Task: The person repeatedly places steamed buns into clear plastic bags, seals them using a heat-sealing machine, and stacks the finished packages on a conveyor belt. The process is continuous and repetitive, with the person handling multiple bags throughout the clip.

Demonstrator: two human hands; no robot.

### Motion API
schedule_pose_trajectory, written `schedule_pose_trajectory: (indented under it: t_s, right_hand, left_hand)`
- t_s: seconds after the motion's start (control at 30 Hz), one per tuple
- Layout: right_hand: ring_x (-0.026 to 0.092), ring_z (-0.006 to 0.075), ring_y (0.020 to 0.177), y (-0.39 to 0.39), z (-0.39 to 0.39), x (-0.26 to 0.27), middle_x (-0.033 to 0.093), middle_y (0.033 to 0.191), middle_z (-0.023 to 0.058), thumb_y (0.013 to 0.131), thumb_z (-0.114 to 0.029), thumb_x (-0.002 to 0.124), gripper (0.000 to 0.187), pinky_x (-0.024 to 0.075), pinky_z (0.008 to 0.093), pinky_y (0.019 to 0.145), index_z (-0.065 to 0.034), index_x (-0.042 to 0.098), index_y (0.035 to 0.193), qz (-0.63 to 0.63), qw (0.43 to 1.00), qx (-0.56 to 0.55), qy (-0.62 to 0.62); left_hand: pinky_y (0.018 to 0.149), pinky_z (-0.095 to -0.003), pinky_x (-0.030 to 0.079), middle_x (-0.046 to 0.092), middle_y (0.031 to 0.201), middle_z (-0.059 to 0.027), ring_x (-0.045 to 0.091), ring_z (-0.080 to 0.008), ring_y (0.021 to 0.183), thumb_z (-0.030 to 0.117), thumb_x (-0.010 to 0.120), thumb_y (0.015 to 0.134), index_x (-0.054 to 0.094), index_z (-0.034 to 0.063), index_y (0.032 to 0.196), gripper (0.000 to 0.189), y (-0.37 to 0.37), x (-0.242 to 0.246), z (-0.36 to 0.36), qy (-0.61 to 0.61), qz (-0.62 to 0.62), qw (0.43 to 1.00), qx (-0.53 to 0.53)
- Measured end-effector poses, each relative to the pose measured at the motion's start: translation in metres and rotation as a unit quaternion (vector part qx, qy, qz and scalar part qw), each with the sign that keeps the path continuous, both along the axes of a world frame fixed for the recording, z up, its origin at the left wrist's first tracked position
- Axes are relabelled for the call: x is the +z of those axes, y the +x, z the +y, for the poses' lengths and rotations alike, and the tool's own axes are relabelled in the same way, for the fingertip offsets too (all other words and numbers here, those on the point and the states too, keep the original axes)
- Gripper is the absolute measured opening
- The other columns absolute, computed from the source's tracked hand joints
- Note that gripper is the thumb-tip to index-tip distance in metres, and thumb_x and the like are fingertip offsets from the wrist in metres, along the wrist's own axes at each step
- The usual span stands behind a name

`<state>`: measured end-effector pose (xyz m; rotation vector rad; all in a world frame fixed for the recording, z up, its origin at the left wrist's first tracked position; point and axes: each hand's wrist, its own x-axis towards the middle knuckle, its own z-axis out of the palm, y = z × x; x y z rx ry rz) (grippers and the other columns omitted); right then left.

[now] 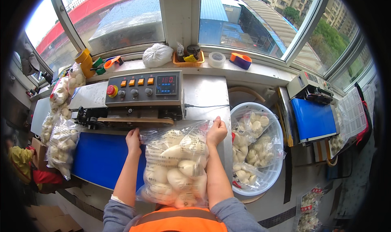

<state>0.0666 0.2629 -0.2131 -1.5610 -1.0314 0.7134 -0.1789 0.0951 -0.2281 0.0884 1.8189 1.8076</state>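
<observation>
A clear printed plastic bag of white buns [175, 174] hangs between my hands, in front of a continuous band sealer [143, 90]. My left hand [133, 140] pinches the bag's top left corner, close below the sealer's wooden-coloured guide strip. With my right hand [217, 131] I grip the top right corner, over the steel table edge. The bag's mouth looks stretched flat between them. Beneath the sealer runs a blue conveyor belt [104, 158], and filled bags [62, 146] stand at its left end.
At the right is a pale blue plastic basket [276, 177] with several bun bags. Tape rolls [217, 59], an orange tray [188, 64] and a white tied bag [157, 55] line the windowsill. A second machine with a blue belt [313, 119] stands farther right. A person's yellow sleeve [20, 160] shows at far left.
</observation>
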Motion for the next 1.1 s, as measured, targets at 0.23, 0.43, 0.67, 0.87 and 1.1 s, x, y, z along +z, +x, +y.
schedule_pose_trajectory:
  t_s: [0.23,0.43,0.67,0.87,1.1]
  right_hand:
    - [0.053,0.0204,0.052,-0.018,-0.013,0.0,0.059,0.057,0.0093,0.089,-0.035,0.056,0.039,0.0409,0.0361,0.052,-0.0008,0.063,0.073,-0.007,1.0,0.005,-0.02]
    - [0.058,0.0274,0.055,-0.028,-0.026,-0.002,0.062,0.062,0.0104,0.09,-0.039,0.054,0.037,0.0428,0.0391,0.053,-0.0057,0.064,0.075,-0.063,0.997,0.05,0.002]
    - [0.06,0.0328,0.059,-0.027,-0.031,-0.005,0.064,0.066,0.0103,0.089,-0.04,0.053,0.034,0.0443,0.042,0.052,-0.0111,0.066,0.076,-0.193,0.97,0.142,0.049]
    - [0.061,0.0315,0.059,-0.042,-0.038,-0.006,0.065,0.069,0.0073,0.088,-0.039,0.055,0.031,0.0448,0.0409,0.051,-0.0135,0.065,0.075,-0.196,0.963,0.16,0.096]
    - [0.06,0.0312,0.06,-0.06,-0.047,-0.007,0.063,0.069,0.0064,0.086,-0.035,0.058,0.027,0.0449,0.0406,0.052,-0.0123,0.062,0.072,-0.185,0.959,0.19,0.103]
  left_hand:
    - [0.085,-0.0271,0.041,0.059,0.101,-0.0056,0.054,-0.0161,0.094,0.018,0.056,0.09,0.06,0.0028,0.104,0.021,0.054,0.094,-0.04,-0.011,0.283,0.944,-0.171]
    - [0.108,-0.0452,0.022,0.046,0.132,-0.0152,0.033,-0.0331,0.129,0.031,0.057,0.087,0.054,0.0072,0.121,0.041,0.107,0.159,-0.053,-0.16,0.519,0.731,-0.413]
    - [0.11,-0.0481,0.017,0.044,0.135,-0.0141,0.031,-0.0335,0.132,0.029,0.063,0.082,0.055,0.0102,0.121,0.044,0.096,0.158,-0.061,-0.189,0.522,0.723,-0.41]
    - [0.11,-0.0479,0.017,0.043,0.136,-0.0143,0.03,-0.0342,0.132,0.026,0.063,0.081,0.056,0.0104,0.119,0.041,0.08,0.154,-0.069,-0.187,0.5,0.748,-0.394]
    - [0.107,-0.0428,0.025,0.047,0.133,-0.0144,0.035,-0.0335,0.129,0.015,0.062,0.075,0.059,0.0045,0.114,0.041,0.057,0.147,-0.078,-0.147,0.472,0.788,-0.366]
